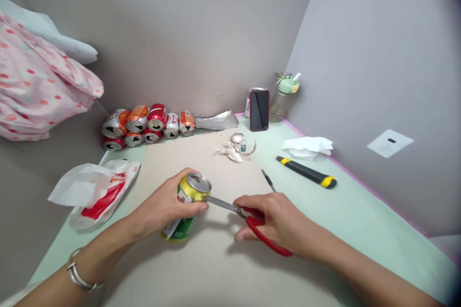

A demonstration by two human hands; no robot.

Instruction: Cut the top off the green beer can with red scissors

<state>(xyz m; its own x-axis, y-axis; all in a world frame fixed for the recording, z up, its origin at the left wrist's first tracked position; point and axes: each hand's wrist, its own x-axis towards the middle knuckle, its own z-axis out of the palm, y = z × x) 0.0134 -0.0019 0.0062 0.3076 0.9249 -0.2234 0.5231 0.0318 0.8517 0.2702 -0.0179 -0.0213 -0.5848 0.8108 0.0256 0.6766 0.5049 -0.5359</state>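
A yellow, white and green drink can (184, 224) stands slightly tilted near the middle of the table, its top with the opening facing up. Wrapped around its upper side is my left hand (176, 201), thumb across the front. My right hand (270, 223) grips red-handled scissors (266, 239) by the handles. The blades point left, and their tip touches the can's side just below the rim. Whether the tip has pierced the metal I cannot tell.
Several drink cans (157, 117) lie stacked along the back wall beside a cut metal sheet (218, 121). Cut can scraps (237, 146), a pen (268, 180), a utility knife (306, 171) and a tissue pack (111, 194) lie around. A phone (259, 111) and a bottle (283, 100) stand behind.
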